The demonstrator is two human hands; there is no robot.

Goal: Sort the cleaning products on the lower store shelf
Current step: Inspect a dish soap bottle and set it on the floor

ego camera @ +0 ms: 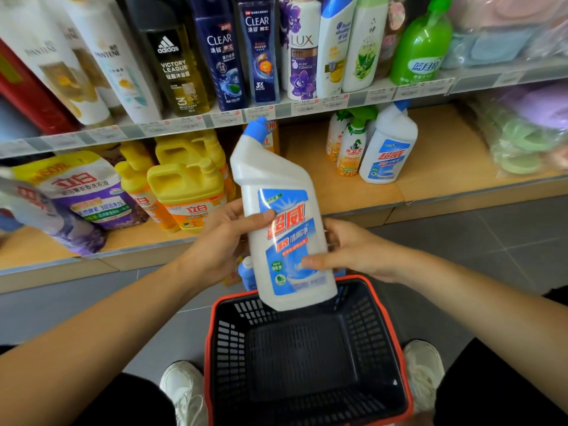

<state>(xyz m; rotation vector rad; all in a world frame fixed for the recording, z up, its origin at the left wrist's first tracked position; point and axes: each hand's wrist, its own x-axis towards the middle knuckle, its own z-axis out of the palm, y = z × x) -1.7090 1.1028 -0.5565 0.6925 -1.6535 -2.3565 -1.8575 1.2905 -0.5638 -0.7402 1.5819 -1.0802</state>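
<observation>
A white toilet-cleaner bottle (284, 216) with a blue angled cap and blue label is held upright above the basket. My left hand (224, 238) grips its left side, thumb across the label. My right hand (347, 250) holds its right side and lower label. On the lower shelf (362, 192), a matching white bottle (388, 149) stands at the right beside two green-topped spray bottles (352, 149). Yellow detergent jugs (187, 182) and purple refill pouches (89, 192) fill the left part. A small blue-capped bottle (246, 272) shows behind the held bottle.
A black basket with a red rim (212, 333) sits on the grey floor between my white shoes. The upper shelf carries shampoo and body-wash bottles (261, 53). Bagged sponges or cloths (528, 133) lie at the far right of the lower shelf.
</observation>
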